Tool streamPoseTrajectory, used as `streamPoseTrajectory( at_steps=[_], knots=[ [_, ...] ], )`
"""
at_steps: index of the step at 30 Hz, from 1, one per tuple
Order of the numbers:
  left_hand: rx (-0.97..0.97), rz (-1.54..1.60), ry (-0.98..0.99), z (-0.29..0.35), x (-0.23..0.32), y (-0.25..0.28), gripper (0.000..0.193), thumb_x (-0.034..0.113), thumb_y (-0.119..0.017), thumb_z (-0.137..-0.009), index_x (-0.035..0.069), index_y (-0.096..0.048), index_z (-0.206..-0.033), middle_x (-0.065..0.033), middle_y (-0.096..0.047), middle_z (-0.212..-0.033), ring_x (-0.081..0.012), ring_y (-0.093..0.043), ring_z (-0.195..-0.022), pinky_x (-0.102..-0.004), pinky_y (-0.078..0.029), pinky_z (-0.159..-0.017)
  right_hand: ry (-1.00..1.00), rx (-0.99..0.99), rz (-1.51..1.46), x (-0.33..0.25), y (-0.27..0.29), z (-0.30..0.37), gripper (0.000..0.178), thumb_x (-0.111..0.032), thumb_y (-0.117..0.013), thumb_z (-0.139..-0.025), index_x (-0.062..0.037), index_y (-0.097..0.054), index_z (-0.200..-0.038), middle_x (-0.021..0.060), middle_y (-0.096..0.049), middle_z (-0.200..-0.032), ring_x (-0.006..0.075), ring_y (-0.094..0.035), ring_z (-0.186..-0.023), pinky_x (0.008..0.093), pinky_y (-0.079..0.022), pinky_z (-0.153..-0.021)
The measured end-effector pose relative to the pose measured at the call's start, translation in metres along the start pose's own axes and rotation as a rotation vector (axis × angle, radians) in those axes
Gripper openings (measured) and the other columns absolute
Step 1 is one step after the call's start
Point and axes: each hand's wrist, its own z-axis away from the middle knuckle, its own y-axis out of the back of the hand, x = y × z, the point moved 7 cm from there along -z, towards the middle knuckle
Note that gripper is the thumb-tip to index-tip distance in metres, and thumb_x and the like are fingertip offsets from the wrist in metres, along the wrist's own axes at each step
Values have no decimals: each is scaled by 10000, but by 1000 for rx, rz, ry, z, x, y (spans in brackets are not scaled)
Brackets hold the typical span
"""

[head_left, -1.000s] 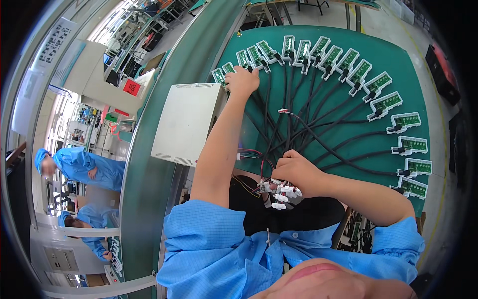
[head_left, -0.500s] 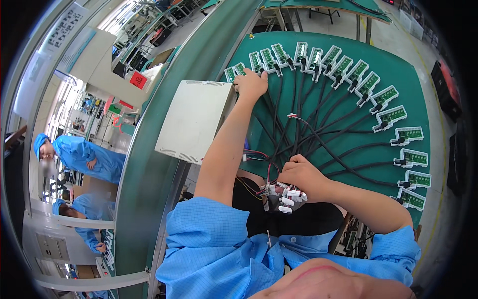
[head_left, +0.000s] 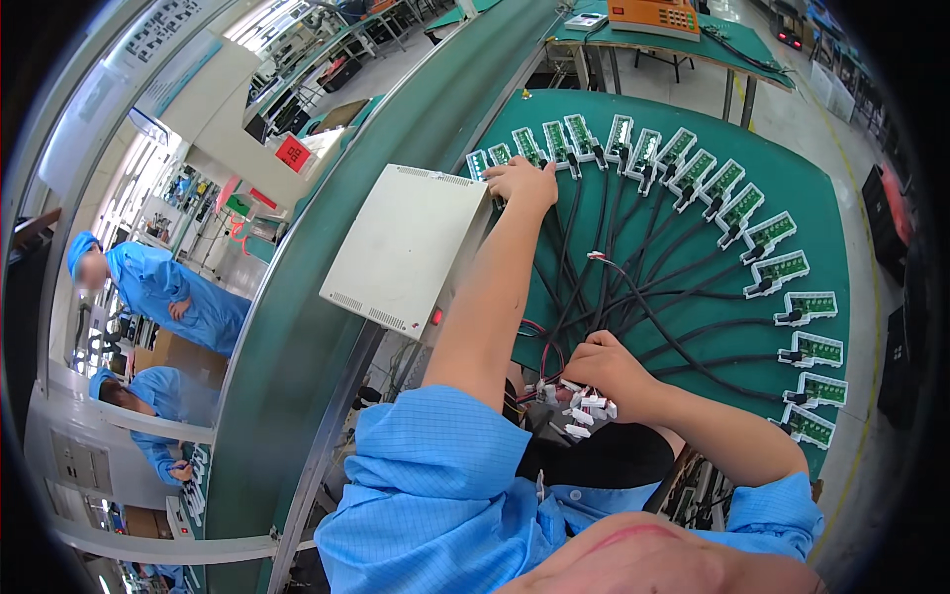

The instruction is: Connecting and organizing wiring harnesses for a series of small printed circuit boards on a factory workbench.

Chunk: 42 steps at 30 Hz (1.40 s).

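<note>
Many green circuit boards in clear-white plastic housings lie fanned out in an arc on a green table. Black cables run from them inward to a bundle. My left hand reaches to the arc's left end, fingers spread over the boards there; its fingertips touch the housings or cable ends, partly hidden. Close to my body, my right hand is closed around the gathered cables. White connectors on the cable ends hang out below it. One loose cable end with a small white plug lies across the others.
A beige metal box stands left of my left forearm, beside a green conveyor belt. An orange device sits on a table at the back. Two people in blue workwear are beyond the conveyor on the left.
The view has shifted, so the table sits lower and farther right, and the orange device has come into sight. Both hands keep nearly the same places relative to the boards and cables.
</note>
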Motion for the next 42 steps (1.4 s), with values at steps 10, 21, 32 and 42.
streamPoseTrajectory(
  at_steps=[10,21,32,42],
  knots=[
    [-94,-239,-62,5,0,11,902,683,-306,-948,-60,-350,-1457,-259,-540,-1369,-431,-515,-1267,-581,-290,-1081,-4,-17,11,0,-2,1,316,-115,-741,-621,-99,-642,-921,33,-604,-812,215,-585,-873,381,-368,-934],
    [-179,-239,22,15,1,27,789,594,-206,-1005,-7,-305,-1506,-204,-396,-1512,-507,-406,-1335,-675,-160,-1116,-3,17,23,-3,1,-1,169,-191,-747,-739,-78,-667,-836,27,-645,-787,205,-590,-846,390,-373,-906],
    [-125,-270,60,-1,-1,8,825,591,-267,-984,-51,-276,-1501,-240,-429,-1478,-491,-402,-1346,-642,-180,-1121,-41,-43,3,1,-1,0,289,-120,-724,-658,-82,-670,-940,41,-641,-842,213,-595,-921,390,-361,-959],
    [30,-140,-32,3,11,15,773,549,-448,-965,-6,-332,-1489,-196,-474,-1440,-429,-439,-1314,-557,-376,-1026,-52,-6,12,3,2,2,223,-192,-703,-670,-88,-664,-863,47,-643,-814,234,-598,-855,401,-386,-888]
  ],
)
